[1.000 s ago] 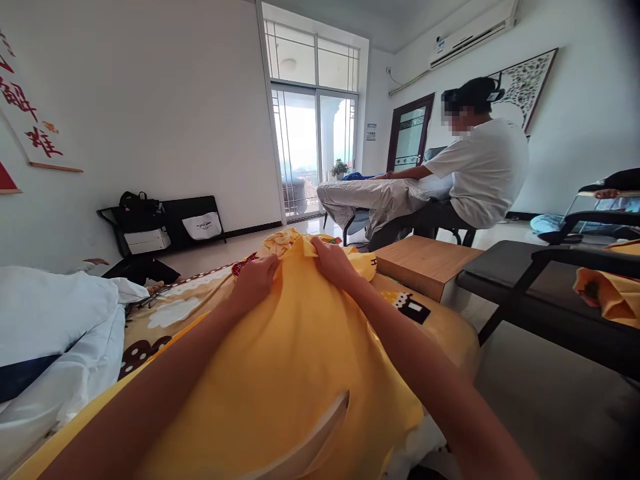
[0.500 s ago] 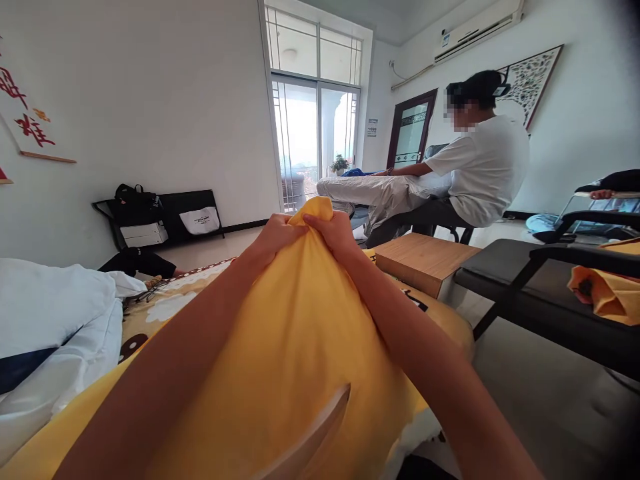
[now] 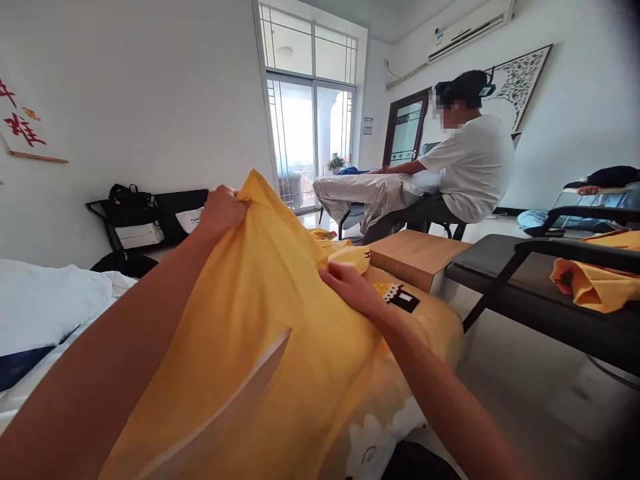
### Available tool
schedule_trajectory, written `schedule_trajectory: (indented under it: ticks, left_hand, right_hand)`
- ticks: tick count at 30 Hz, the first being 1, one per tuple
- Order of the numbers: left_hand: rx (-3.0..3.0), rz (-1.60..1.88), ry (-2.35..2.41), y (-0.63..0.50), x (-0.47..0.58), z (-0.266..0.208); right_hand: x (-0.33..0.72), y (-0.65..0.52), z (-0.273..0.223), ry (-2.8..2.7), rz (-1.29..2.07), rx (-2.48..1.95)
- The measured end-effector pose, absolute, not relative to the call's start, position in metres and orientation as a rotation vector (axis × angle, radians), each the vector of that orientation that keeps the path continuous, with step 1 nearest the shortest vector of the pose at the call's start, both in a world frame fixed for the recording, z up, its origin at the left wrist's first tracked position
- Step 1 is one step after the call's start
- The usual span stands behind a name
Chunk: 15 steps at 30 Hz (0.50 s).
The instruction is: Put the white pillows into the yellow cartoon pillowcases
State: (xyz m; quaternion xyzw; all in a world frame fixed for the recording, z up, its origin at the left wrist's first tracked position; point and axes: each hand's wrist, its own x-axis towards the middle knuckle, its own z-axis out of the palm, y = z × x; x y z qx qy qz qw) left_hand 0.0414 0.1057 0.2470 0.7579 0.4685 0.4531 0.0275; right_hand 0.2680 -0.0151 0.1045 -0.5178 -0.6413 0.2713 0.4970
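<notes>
A large yellow cloth (image 3: 280, 280) is pulled up in front of me, with a long slit in it that shows a pale inside. My left hand (image 3: 224, 212) is closed on its raised upper left corner. Lower and to the right, my right hand (image 3: 350, 283) pinches the cloth's right side. Beneath the cloth lies a tan bedding piece (image 3: 433, 327) printed with a little house and white flowers. More yellow fabric (image 3: 353, 257) is bunched just beyond my right hand. What lies under the middle of the cloth is hidden.
White bedding (image 3: 50, 307) lies at the left. A wooden box (image 3: 420, 253) and a black armchair (image 3: 490, 267) holding orange-yellow cloth (image 3: 600, 283) stand at the right. A person in a white shirt (image 3: 475, 163) sits at a covered table (image 3: 360, 193) further back.
My hands, close together on the bunched cloth before, have moved apart. The left went left and up with a corner; the right came down and right. The cloth is spread wider between them.
</notes>
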Motion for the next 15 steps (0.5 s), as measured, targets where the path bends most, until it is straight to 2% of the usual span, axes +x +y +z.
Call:
schedule_trajectory:
  ticks: [2,4,9,15]
  left_hand:
    - [2.244,1.323,1.609,0.117,0.042,0.239]
    - [2.228,1.389,1.623,0.125,0.046,0.225]
    - [2.415,1.523,1.420,0.120,0.055,0.204]
    - [2.645,1.618,1.225,0.109,0.051,0.225]
  right_hand:
    - [0.252,-0.013,0.084,-1.508,0.441,-1.319]
    - [0.243,-0.008,0.069,-1.482,0.372,-1.333]
    - [0.266,-0.005,0.057,-1.468,0.383,-1.303]
    - [0.297,-0.018,0.028,-1.450,0.488,-1.255]
